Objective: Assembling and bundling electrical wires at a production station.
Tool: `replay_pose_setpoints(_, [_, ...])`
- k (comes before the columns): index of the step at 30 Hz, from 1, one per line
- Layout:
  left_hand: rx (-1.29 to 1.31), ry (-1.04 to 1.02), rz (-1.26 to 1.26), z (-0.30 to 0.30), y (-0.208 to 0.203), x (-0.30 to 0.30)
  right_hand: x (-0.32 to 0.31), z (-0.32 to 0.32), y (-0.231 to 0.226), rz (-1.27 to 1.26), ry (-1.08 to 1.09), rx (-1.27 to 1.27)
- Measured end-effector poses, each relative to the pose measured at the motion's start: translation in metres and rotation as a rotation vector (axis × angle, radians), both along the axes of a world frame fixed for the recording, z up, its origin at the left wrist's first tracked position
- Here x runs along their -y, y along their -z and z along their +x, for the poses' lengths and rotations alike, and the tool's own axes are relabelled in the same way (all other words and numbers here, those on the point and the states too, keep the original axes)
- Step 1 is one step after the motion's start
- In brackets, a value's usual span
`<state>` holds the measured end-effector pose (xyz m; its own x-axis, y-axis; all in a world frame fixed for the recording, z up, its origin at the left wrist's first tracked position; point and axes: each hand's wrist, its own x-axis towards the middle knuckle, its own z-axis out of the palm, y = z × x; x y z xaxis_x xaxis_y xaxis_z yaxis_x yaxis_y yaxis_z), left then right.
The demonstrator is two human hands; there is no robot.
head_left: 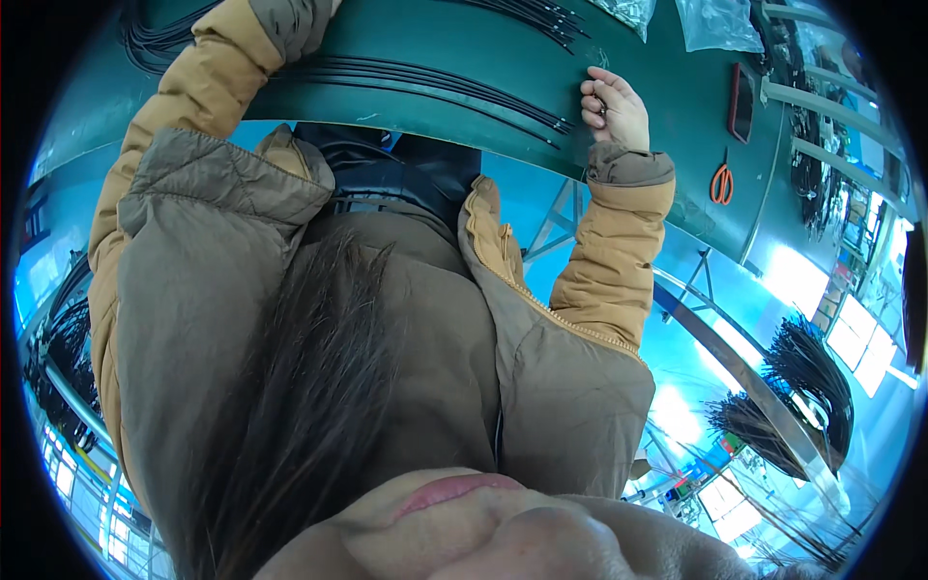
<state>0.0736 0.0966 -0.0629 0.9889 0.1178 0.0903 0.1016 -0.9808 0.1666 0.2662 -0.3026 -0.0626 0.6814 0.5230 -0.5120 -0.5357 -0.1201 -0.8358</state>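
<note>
Nearest the camera, the person's lower face (454, 532) is seen at the bottom edge, with long dark hair (319, 358) hanging over a brown top. An open padded jacket (580, 416) is worn, tan on its sleeves.

The right hand (616, 108) is held above a green bench (667, 97), just beyond the ends of a row of black cables (435, 79). Its grip is found drawn in, the fingers curled toward the thumb upon a small dark piece (602, 111), the kind of which cannot be told. The left hand (335, 5) is almost wholly cut off by the upper edge; the state of its grip cannot be told.

The row of black cables is laid along the near side of the bench. A second bundle of cables (527, 14) is placed farther back, and a cable coil (155, 43) is noted at the far left. To the right of the right hand, orange-handled scissors (722, 184) and a dark, red-edged flat object (741, 103) are set down. Clear plastic bags (720, 27) are positioned behind.
</note>
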Motion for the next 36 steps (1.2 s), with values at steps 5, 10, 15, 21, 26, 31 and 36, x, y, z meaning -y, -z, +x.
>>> replay_pose_setpoints(5, [-0.06, 0.096, -0.002, 0.004, -0.006, 0.036, -0.003, 0.005, 0.012, 0.075, 0.107, -0.055])
replay_pose_setpoints(10, [-0.04, 0.162, -0.051, 0.04, -0.012, 0.078, -0.01, 0.005, 0.013, 0.23, 0.082, -0.178])
replay_pose_setpoints(15, [0.061, 0.27, -0.165, 0.093, 0.02, 0.113, -0.032, -0.012, -0.003, 0.211, 0.064, -0.228])
replay_pose_setpoints(21, [0.111, 0.23, -0.363, 0.089, 0.016, 0.145, -0.017, 0.001, 0.033, 0.221, 0.136, -0.074])
replay_pose_setpoints(26, [0.206, 0.32, -0.499, 0.081, 0.013, 0.15, -0.019, -0.009, 0.036, 0.25, 0.086, -0.035])
replay_pose_setpoints(31, [0.257, 0.333, -0.492, 0.078, 0.012, 0.152, -0.015, -0.006, 0.039, 0.243, 0.076, -0.024])
replay_pose_setpoints(36, [0.292, 0.33, -0.502, 0.079, 0.014, 0.152, -0.014, -0.003, 0.043, 0.257, 0.114, -0.081])
